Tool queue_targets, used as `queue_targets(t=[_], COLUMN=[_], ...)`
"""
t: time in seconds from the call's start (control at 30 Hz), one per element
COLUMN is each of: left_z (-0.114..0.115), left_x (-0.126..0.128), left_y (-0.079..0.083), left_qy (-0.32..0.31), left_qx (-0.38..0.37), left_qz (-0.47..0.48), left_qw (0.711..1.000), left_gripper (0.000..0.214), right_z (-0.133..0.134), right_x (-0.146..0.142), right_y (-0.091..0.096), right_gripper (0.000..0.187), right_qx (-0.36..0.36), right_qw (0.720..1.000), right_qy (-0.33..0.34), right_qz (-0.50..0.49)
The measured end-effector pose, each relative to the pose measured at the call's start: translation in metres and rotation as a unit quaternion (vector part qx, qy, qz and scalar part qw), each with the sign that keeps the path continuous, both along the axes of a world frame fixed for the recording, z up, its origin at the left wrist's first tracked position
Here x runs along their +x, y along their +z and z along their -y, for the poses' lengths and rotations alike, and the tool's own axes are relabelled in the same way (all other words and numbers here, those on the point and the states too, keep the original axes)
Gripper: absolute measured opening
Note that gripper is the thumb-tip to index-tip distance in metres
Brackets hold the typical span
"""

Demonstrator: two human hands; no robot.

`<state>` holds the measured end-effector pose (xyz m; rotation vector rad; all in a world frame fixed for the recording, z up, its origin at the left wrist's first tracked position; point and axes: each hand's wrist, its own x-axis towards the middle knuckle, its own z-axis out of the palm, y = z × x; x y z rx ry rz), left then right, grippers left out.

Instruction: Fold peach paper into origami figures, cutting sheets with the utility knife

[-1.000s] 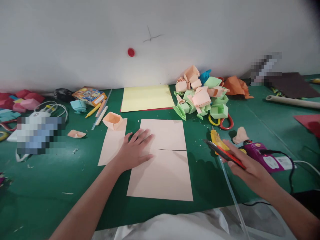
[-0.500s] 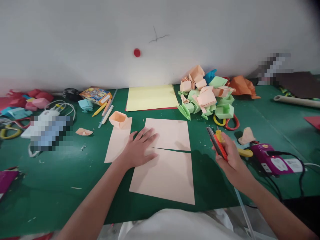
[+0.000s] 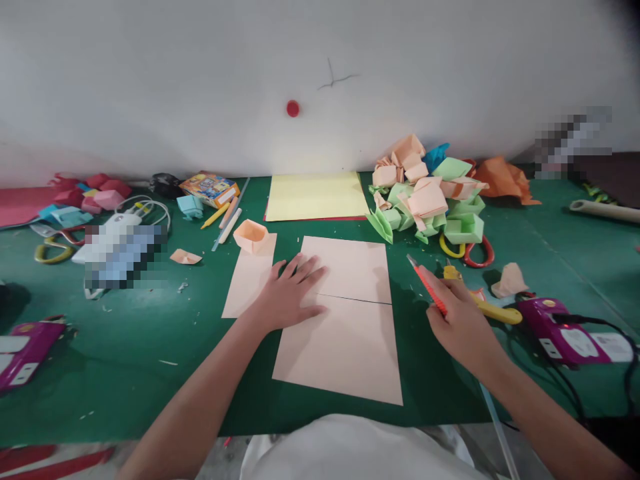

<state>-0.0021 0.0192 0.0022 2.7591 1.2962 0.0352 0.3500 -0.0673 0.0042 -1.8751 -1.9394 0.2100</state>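
My left hand point(image 3: 290, 297) lies flat with its fingers spread on two pale peach sheets of paper. The upper sheet point(image 3: 357, 270) and the larger lower sheet point(image 3: 345, 353) meet along a narrow dark gap. In my right hand point(image 3: 463, 320), off to the right of the sheets, is a red utility knife point(image 3: 430, 287), its tip pointing up and left. A folded peach paper box point(image 3: 251, 236) rests on the top end of a peach paper strip point(image 3: 245, 287), left of my left hand. Beyond my right hand lies a yellow-handled glue gun point(image 3: 500, 310), partly hidden.
Folded green and peach paper pieces point(image 3: 425, 197) are heaped at the back right, above scissors point(image 3: 477, 253). Yellow paper point(image 3: 315, 197) lies by the wall. A purple power strip point(image 3: 565, 333) with black cables stands at right. Crayons point(image 3: 230, 225) and a blurred-out device point(image 3: 127, 253) are at left.
The view has shifted a little to the left. My right hand has turned the utility knife, and the gap between the two sheets looks narrower. My left hand stays flat on the paper.
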Motion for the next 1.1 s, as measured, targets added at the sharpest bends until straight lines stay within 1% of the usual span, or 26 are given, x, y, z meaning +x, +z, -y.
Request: queue_targets(t=[0.1, 0.23, 0.33, 0.4, 0.47, 0.57, 0.7, 0.77, 0.83, 0.9, 1.1], left_z=[0.0, -0.001, -0.001, -0.001, -0.001, -0.001, 0.0, 0.001, 0.001, 0.001, -0.001], left_x=[0.001, 0.001, 0.002, 0.002, 0.002, 0.003, 0.004, 0.005, 0.005, 0.004, 0.002], left_y=[0.001, 0.003, 0.003, 0.002, 0.002, 0.0, -0.001, 0.0, 0.0, 0.0, -0.003], left_qy=[0.007, 0.02, 0.023, 0.025, 0.028, 0.029, 0.028, 0.029, 0.03, 0.032, 0.055], left_qx=[-0.006, -0.01, -0.013, -0.014, -0.016, -0.016, -0.005, 0.0, 0.004, 0.007, 0.008], left_qz=[0.009, 0.017, 0.016, 0.015, 0.015, 0.018, 0.026, 0.03, 0.033, 0.033, 0.042], left_qw=[1.0, 1.0, 1.0, 0.999, 0.999, 0.999, 0.999, 0.999, 0.999, 0.999, 0.998], left_gripper=[0.079, 0.082, 0.082, 0.084, 0.09, 0.098, 0.098, 0.098, 0.095, 0.092, 0.082], right_z=[-0.007, -0.015, -0.02, -0.024, -0.026, -0.029, -0.031, -0.033, -0.038, -0.045, -0.069], right_x=[-0.003, -0.013, -0.021, -0.028, -0.038, -0.059, -0.091, -0.104, -0.114, -0.12, -0.127], right_y=[-0.003, -0.006, 0.0, 0.006, 0.012, 0.016, 0.009, 0.004, 0.0, -0.003, -0.013], right_gripper=[0.068, 0.06, 0.051, 0.049, 0.052, 0.053, 0.056, 0.058, 0.058, 0.057, 0.063], right_qx=[0.025, 0.015, 0.011, 0.019, 0.025, 0.01, -0.014, -0.024, -0.024, -0.018, -0.009], right_qw=[0.998, 0.985, 0.972, 0.968, 0.97, 0.975, 0.971, 0.966, 0.964, 0.966, 0.975], right_qy=[0.003, 0.014, 0.004, -0.004, 0.009, 0.094, 0.188, 0.22, 0.228, 0.22, 0.167], right_qz=[0.063, 0.169, 0.233, 0.251, 0.241, 0.201, 0.149, 0.136, 0.135, 0.137, 0.143])
